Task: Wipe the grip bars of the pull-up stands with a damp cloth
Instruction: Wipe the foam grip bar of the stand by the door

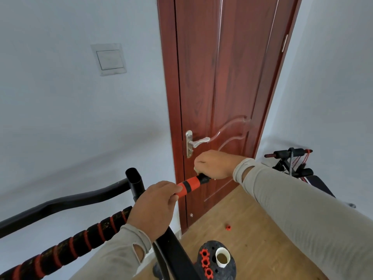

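the right grip (214, 164) is clenched over the far tip of the grip bar (189, 184), and a sliver of pale cloth (196, 169) shows under the fingers, so it seems to be grasping the damp cloth against the black end cap, likely to wipe it. the left grip (153, 205) is wrapped round the same bar nearer the body, just behind the orange and black sleeve, and probably steadies the bar so it does not turn or sway under the wiping. the bar juts from the black upright (135, 184) of the pull-up stand toward the red door (222, 77), its tip just below the silver door handle (196, 142). a longer foam bar (66, 245) with red spiral bands runs down to the lower left; it looks speckled and may yet need wiping. below, on the wooden floor (252, 229), a black foam holder (216, 259) carries a white tube (222, 257) with brownish liquid or residue inside, hard to tell which, and three red toothed rings (204, 262) on its face. a small red piece (228, 226) lies loose on the floor near the door. a sit-up bench (292, 162) stands by the right wall.
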Motion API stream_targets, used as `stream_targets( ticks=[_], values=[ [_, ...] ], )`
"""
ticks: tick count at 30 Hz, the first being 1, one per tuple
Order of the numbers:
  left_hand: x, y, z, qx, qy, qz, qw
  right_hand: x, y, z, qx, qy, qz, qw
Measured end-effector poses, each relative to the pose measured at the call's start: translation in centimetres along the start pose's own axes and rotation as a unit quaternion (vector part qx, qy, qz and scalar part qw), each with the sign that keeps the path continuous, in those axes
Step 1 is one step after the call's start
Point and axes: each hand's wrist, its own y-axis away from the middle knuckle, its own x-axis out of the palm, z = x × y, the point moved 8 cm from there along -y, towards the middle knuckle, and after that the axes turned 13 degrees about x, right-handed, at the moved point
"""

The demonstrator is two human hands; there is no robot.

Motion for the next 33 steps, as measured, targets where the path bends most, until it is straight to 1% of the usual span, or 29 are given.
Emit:
stream_targets(
  ticks=[2,5,6,8,9,10,11,12,13,15,17,19,20,21,22,24,25,26,28,30,31,33],
  values=[
    [-0.1,0.0,-0.1,-0.002,0.008,-0.001,1.0,-1.0,-0.2,-3.1,0.029,0.003,0.002,1.0],
    [-0.1,0.2,-0.2,0.002,0.01,-0.002,1.0,-2.1,-0.4,-7.8,0.102,-0.004,-0.025,0.994],
    [0.0,0.2,-0.1,0.003,0.009,0.002,1.0,-2.1,-0.7,-9.1,0.126,-0.001,-0.043,0.991],
    [0.1,0.2,-0.1,0.0,0.013,0.006,1.0,-2.5,-0.7,-11.1,0.159,-0.037,-0.1,0.981],
    [0.1,0.1,0.0,-0.001,0.014,0.006,1.0,-2.7,-0.2,-11.3,0.154,-0.077,-0.136,0.976],
    [0.1,0.0,0.1,-0.001,0.014,0.005,1.0,-3.1,1.0,-10.8,0.125,-0.141,-0.188,0.964],
    [0.1,-0.1,0.1,-0.002,0.014,0.006,1.0,-3.1,2.4,-9.7,0.077,-0.204,-0.239,0.946],
    [0.1,-0.1,0.2,-0.002,0.015,0.005,1.0,-2.7,4.3,-7.9,0.021,-0.231,-0.286,0.93],
    [0.2,-0.1,0.2,-0.003,0.018,0.005,1.0,-1.6,6.1,-5.5,-0.044,-0.219,-0.322,0.92],
    [0.1,0.0,0.2,-0.005,0.021,0.009,1.0,1.7,8.0,-1.4,-0.126,-0.096,-0.371,0.915],
    [0.2,0.0,0.4,-0.01,0.024,0.018,1.0,4.6,7.7,-1.4,-0.159,-0.021,-0.398,0.903],
    [0.1,0.0,0.6,-0.018,0.025,0.02,0.999,5.0,6.9,-3.8,-0.157,0.026,-0.429,0.889],
    [0.0,-0.1,0.5,-0.018,0.025,0.02,0.999,4.6,6.6,-5.2,-0.14,0.05,-0.435,0.888],
    [0.0,-0.1,0.3,-0.017,0.024,0.022,0.999,4.2,6.1,-6.8,-0.109,0.064,-0.437,0.89],
    [-0.1,-0.2,0.2,-0.018,0.019,0.022,0.999,3.4,5.9,-8.5,-0.059,0.059,-0.429,0.899],
    [-0.1,0.0,0.2,-0.024,0.014,0.03,0.999,1.7,6.3,-11.6,0.055,0.019,-0.408,0.911],
    [-0.1,0.1,0.3,-0.028,0.017,0.033,0.999,1.1,6.9,-12.4,0.086,-0.02,-0.407,0.909],
    [-0.1,0.2,0.3,-0.03,0.023,0.036,0.999,0.3,7.7,-12.4,0.098,-0.086,-0.411,0.902],
    [-0.1,0.2,0.0,-0.032,0.031,0.049,0.998,-1.0,9.4,-11.3,0.087,-0.254,-0.405,0.874],
    [-0.2,0.1,-0.4,-0.03,0.015,0.083,0.996,-1.9,10.1,-9.0,0.073,-0.402,-0.353,0.842],
    [-0.3,0.1,-0.7,-0.026,-0.001,0.1,0.995,-2.4,10.5,-7.4,0.058,-0.446,-0.329,0.83],
    [-1.5,0.7,-1.5,-0.005,-0.042,0.104,0.994,-3.3,11.2,-4.3,0.027,-0.482,-0.301,0.822]
  ],
)
